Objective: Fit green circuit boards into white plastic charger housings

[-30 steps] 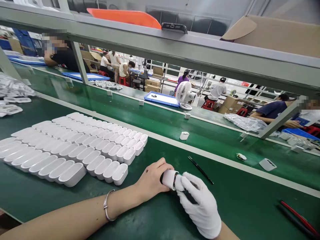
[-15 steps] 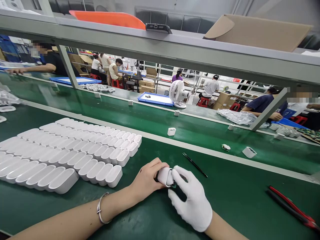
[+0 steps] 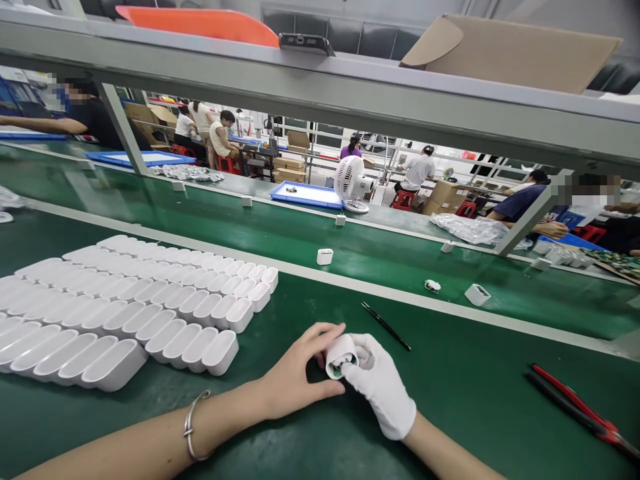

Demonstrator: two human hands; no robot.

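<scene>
the bare left hand (image 3: pixel 295 373) and the white-gloved right hand (image 3: pixel 383 387) met over the green worktop (image 3: pixel 475 400), both grasping one small white case (image 3: pixel 341 353). the left hand's fingers (image 3: pixel 325 331) curled over the top and left side of the case, thumb low beside it, while the right hand's gloved fingers (image 3: pixel 365 350) pressed against its right side. the case was tilted, its open end facing the camera, with something dark and green showing inside; what that was could not be told. a silver bracelet (image 3: pixel 193 427) sat on the left wrist.

to the left of the hands, rows of empty white shells (image 3: pixel 150 300) lay packed side by side on the worktop, open sides up, the nearest of them close to the left forearm. just beyond the right hand lay black tweezers (image 3: pixel 386 325), apart from the case. red-handled pliers (image 3: pixel 575 407) lay well off to the right. on the green belt (image 3: pixel 300 233) past the pale dividing strip stood a lone white case (image 3: pixel 325 256), and farther right another white case (image 3: pixel 477 294) with a small white piece (image 3: pixel 433 286) near it. a white desk fan (image 3: pixel 349 183) and a blue tray (image 3: pixel 306 195) stood at the far side, where other people sat at work.
</scene>
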